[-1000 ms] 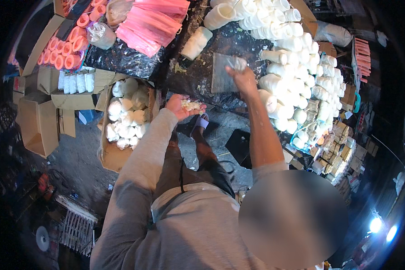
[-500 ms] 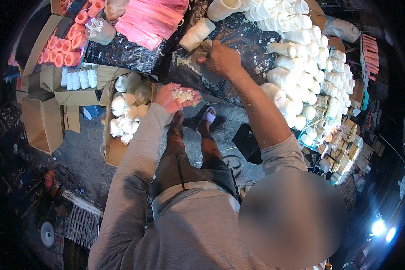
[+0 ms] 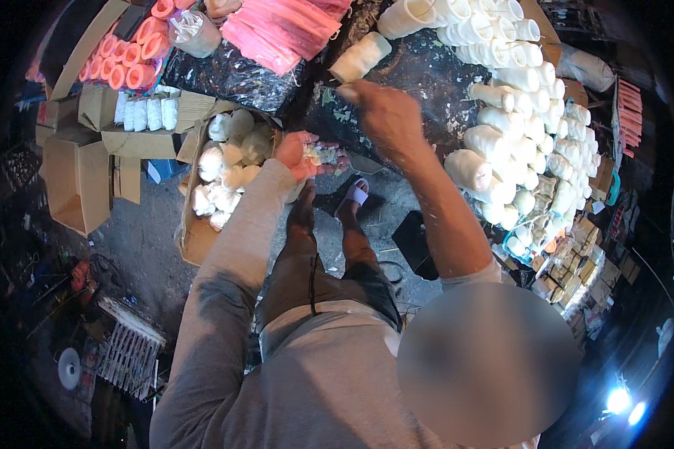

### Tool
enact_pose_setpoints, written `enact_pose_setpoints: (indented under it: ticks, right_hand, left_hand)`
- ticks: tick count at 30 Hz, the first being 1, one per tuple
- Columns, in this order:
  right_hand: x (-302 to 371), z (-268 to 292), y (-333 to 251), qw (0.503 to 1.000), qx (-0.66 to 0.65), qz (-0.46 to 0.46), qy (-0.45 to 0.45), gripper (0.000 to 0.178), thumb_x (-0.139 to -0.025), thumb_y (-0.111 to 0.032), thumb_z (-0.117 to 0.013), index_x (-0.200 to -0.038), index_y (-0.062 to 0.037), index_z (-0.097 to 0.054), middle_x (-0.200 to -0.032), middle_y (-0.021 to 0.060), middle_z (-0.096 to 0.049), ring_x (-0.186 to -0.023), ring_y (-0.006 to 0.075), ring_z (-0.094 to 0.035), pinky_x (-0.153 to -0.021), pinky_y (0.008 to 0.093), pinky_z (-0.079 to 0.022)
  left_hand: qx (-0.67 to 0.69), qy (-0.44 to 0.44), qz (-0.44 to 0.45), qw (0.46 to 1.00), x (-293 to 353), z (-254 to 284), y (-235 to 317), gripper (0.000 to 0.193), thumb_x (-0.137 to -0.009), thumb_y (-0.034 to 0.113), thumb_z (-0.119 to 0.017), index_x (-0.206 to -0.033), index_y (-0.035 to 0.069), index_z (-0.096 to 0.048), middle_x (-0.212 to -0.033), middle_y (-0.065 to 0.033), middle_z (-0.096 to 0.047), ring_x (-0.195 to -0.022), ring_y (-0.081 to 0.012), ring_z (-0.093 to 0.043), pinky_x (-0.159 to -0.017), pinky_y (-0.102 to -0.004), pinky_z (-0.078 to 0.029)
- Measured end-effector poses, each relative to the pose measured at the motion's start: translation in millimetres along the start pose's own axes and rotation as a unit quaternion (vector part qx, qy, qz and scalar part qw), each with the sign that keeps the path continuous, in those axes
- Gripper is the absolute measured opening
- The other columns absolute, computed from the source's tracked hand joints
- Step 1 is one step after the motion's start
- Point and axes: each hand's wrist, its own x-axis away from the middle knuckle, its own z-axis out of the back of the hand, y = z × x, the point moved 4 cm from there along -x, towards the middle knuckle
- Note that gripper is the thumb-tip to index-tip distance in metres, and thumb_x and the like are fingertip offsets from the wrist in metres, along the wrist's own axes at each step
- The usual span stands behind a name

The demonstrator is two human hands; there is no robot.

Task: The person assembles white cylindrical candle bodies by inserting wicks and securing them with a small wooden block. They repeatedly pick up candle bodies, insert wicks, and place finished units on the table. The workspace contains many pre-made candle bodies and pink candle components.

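The left hand is held palm up and fairly flat, its fingers pointing toward the person's right, and bears a loose heap of pale crumbs that stretches lengthwise along the palm toward the fingers, just in front of the table's near edge. The right hand is back-up over the black-covered table, pointing forward and to the left with its fingers bent under; whether it grips anything cannot be told. Just beyond its fingertips a cream cylinder lies on its side, its long axis slanting, one end near the right hand at the lower left, the other aimed forward and to the right. Farther right, white cylinders are piled in rows, many with an end facing the person. To the left of the left hand, a carton holds white rounded pieces. Beyond, pink strips lie side by side on black plastic, next to a tub of white sticks and stacked pink hollow cylinders.
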Motion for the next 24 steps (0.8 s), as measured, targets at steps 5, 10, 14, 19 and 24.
enact_pose_setpoints:
  ticks: [5,10,14,19,24]
  right_hand:
    - [12.0,-28.4,-15.8,0.998,-0.007,0.021,-0.059,0.035,-0.086,-0.013,-0.062,-0.12,-0.0195,-0.071,-0.097,0.0207,-0.074,-0.087,0.0419,-0.072,-0.076,0.0535,-0.057]
    - [86.4,-48.2,-42.1,0.986,0.066,0.152,0.008,0.031,-0.09,-0.019,-0.061,-0.119,-0.0154,-0.069,-0.109,0.0088,-0.075,-0.102,0.0275,-0.073,-0.08,0.0476,-0.056]
    - [104.1,-42.5,-22.7,0.989,0.057,0.099,0.097,0.032,-0.088,-0.017,-0.061,-0.119,-0.014,-0.068,-0.113,0.0089,-0.073,-0.102,0.0288,-0.071,-0.08,0.0471,-0.054]
    - [78.3,-39.2,24.2,0.989,0.046,-0.097,0.1,0.031,-0.083,-0.007,-0.061,-0.113,-0.0102,-0.067,-0.105,0.0126,-0.072,-0.1,0.0338,-0.07,-0.081,0.0484,-0.054]
    - [174.5,-82.4,-21.8,0.996,0.0,-0.04,0.076,0.036,-0.086,-0.015,-0.062,-0.12,-0.0046,-0.064,-0.112,0.0151,-0.068,-0.104,0.0331,-0.067,-0.086,0.0468,-0.051]
  left_hand:
    - [-0.002,0.024,-0.019,1.0,0.9,-14.8,-8.5,0.028,-0.097,0.021,-0.046,-0.112,-0.001,-0.057,-0.118,-0.0277,-0.063,-0.111,-0.0526,-0.065,-0.098,-0.0753,-0.049]
    - [-0.036,0.119,-0.081,0.989,-24.9,10.8,-8.2,0.025,-0.094,0.018,-0.048,-0.105,0.002,-0.064,-0.106,-0.0206,-0.07,-0.102,-0.0369,-0.07,-0.097,-0.0573,-0.056]
    - [-0.029,0.107,-0.103,0.989,-29.6,15.0,-12.8,0.026,-0.092,0.013,-0.048,-0.104,-0.004,-0.064,-0.104,-0.0226,-0.069,-0.105,-0.0392,-0.068,-0.099,-0.0551,-0.055]
    - [-0.009,0.04,-0.037,0.998,-27.4,-4.9,-45.4,0.034,-0.096,0.015,-0.045,-0.115,-0.008,-0.061,-0.118,-0.0274,-0.066,-0.118,-0.0477,-0.063,-0.105,-0.067,-0.049]
    - [0.007,0.02,-0.01,1.0,-49.4,4.2,-76.2,0.039,-0.099,0.019,-0.043,-0.117,-0.011,-0.06,-0.119,-0.0275,-0.066,-0.115,-0.0508,-0.063,-0.105,-0.0715,-0.048]
